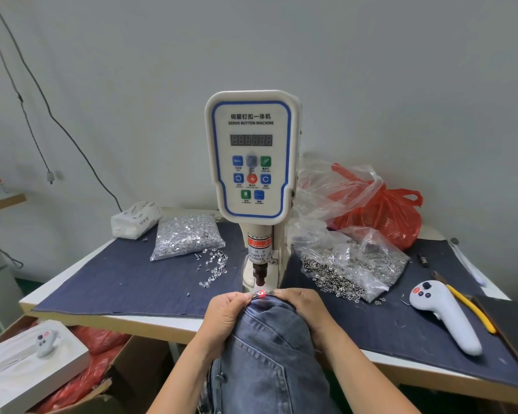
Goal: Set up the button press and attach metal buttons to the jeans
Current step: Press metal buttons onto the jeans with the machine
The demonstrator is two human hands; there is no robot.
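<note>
Blue denim fills the near middle of the head view: the jeans (269,354) hang over the front edge of the bench (126,319) and their waistband is drawn up to the foot of the button press (253,162), which stands upright at the bench's middle. A red light spot (261,293) sits right on the waistband edge, straight under the dark punch (259,271). The left hand (226,312) is curled, its fingers (242,297) pinching the waistband just left of the spot. The right hand (299,306) mirrors it, fingers pinching the same edge just right of the spot, holding the cloth taut between them.

Left of the press, toward the back edge, a clear bag of silver tacks (186,237) lies slumped, with loose tacks (213,265) spilled beside it on the navy cloth (117,279) covering the bench. A white tissue pack (135,218) rests at the back left corner. Right of the press, a second clear bag of metal buttons (353,268) lies open, a few strays scattered at its near side. Behind it, a red plastic bag (389,216) and crumpled clear plastic sit at the back edge. Toward the right edge lie a white handheld controller (444,316) and yellow-handled pliers (473,310), close together.
</note>
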